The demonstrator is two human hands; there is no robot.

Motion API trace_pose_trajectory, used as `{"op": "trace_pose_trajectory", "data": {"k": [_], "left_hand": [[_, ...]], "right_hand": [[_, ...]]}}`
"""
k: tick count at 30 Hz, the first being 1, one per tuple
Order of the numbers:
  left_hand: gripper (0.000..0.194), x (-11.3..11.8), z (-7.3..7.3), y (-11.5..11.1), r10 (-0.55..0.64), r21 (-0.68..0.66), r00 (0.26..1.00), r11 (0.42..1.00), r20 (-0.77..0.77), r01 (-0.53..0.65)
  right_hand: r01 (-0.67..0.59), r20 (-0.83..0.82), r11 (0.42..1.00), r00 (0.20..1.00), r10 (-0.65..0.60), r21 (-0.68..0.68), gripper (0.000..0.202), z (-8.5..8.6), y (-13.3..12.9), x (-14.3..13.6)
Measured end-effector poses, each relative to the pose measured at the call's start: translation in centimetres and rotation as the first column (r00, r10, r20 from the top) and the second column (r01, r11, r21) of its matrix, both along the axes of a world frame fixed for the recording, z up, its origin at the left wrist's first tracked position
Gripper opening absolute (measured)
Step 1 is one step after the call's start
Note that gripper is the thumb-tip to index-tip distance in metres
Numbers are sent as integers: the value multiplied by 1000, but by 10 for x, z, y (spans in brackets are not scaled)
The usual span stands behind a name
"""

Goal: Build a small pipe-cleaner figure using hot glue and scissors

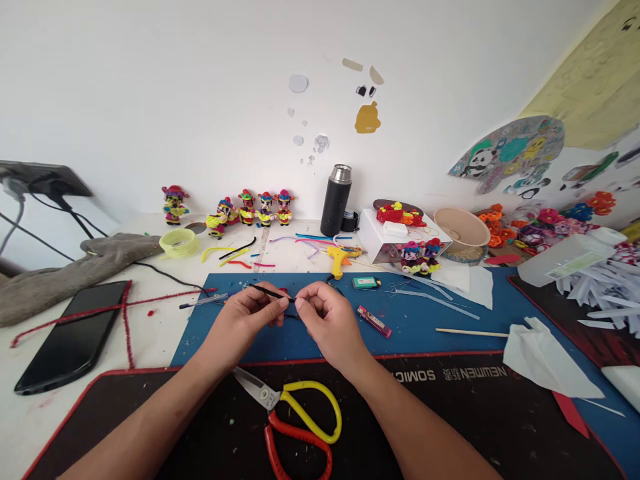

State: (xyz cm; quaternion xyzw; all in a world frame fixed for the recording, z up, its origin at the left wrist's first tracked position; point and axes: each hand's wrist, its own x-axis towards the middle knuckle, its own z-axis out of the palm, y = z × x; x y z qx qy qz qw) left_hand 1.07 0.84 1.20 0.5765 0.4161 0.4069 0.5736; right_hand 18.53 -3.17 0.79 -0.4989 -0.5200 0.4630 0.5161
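Note:
A thin black pipe cleaner (265,291) is pinched between my two hands over the blue mat. My left hand (253,317) grips it between thumb and fingers, and a length sticks out to the upper left. Close on the right, my right hand (327,317) pinches its other end with thumb and forefinger. The fingertips almost meet, hiding part of the strand. Below my hands, scissors (300,417) with one yellow and one red handle lie partly open on the black mat (425,407).
Small colourful figurines (265,208) stand along the wall. A yellow glue gun (341,259), a black thermos (336,200) and loose pipe cleaners (235,253) lie behind my hands. At left are a phone (75,340) and red pipe cleaners; at right, a wooden stick (470,332) and tissue (545,357).

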Motion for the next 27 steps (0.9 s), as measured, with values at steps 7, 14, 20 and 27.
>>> {"op": "trace_pose_trajectory", "data": {"k": [7,14,20,27], "left_hand": [[29,3,4,-1,-3,-13,1000,1000,-5,3],[29,-1,3,0,-7,33,997,999,-76,9],[27,-5,10,-1,17,244,971,969,-237,42],[25,-7,12,-4,58,355,933,932,-356,77]], "right_hand": [[6,67,999,998,-8,33,12,2,-1,0],[3,185,998,983,-15,65,8,4,-2,2],[-19,375,986,926,-46,167,4,4,-3,3],[-55,417,987,909,-13,152,4,2,-3,2]]}}
